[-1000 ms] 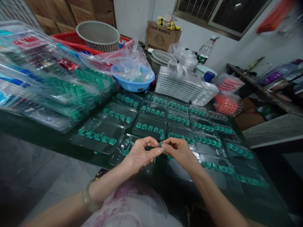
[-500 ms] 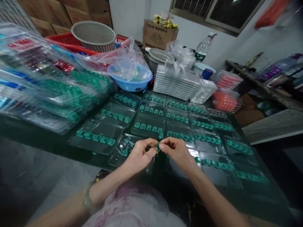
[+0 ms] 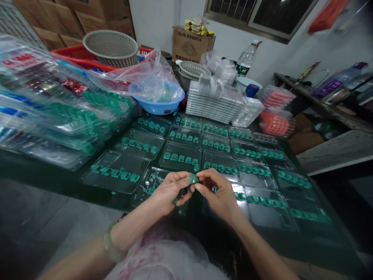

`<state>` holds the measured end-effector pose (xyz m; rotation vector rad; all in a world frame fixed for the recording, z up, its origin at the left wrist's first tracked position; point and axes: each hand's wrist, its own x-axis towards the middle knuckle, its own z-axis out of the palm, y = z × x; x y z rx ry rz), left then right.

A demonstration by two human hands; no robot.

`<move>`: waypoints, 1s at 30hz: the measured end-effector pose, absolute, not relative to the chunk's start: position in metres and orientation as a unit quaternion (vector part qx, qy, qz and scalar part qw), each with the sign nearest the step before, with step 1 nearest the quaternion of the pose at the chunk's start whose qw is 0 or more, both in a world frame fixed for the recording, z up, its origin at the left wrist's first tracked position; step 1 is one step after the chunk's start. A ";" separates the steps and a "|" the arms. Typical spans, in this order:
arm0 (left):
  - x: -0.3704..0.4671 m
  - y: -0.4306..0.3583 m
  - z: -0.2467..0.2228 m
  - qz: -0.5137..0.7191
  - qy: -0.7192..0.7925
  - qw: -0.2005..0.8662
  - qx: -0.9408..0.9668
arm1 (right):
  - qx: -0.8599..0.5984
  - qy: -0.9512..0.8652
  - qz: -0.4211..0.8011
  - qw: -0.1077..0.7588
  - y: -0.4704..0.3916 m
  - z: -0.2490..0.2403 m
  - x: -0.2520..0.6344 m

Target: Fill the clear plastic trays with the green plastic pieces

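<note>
My left hand is closed on a small translucent green plastic piece, held up between thumb and fingers. More green shows below in the same hand, by the lower fingers. My right hand is pinched at the right side of the piece; whether something small sits between its fingertips is hidden. Under and left of my left hand lies a clear tray with green scraps. Just beyond my hands, another clear tray holds a row of similar green pieces.
Rows of clear trays with green pieces cover the dark table. Stacked, bagged packages stand at left. Behind are a blue basin, a grey basket, stacked clear plastic trays and red-orange packs. A shelf juts in at right.
My left hand has turned, so the green piece now shows more fully above its fingers. My right fingers have shifted slightly right and opened a little around it. The view has shifted slightly.
</note>
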<state>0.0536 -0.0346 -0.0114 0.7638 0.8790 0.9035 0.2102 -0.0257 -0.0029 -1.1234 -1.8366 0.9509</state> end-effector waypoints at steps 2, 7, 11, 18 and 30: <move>0.054 -0.033 -0.012 0.392 0.374 0.780 0.313 | -0.406 -0.723 0.368 0.421 -0.026 -0.004 0.213; 0.058 -0.030 -0.013 0.374 0.356 0.810 0.278 | -0.352 -0.731 0.389 0.437 -0.024 -0.005 0.222; 0.062 -0.028 -0.014 0.365 0.393 0.792 0.292 | -0.353 -0.716 0.415 0.436 -0.021 -0.005 0.226; 0.068 -0.020 -0.008 0.322 0.403 0.803 0.299 | -0.401 -0.648 0.474 0.441 -0.011 -0.004 0.236; 0.051 -0.013 0.009 0.342 0.520 0.752 0.216 | -0.684 -0.614 0.111 0.379 0.204 -0.019 0.424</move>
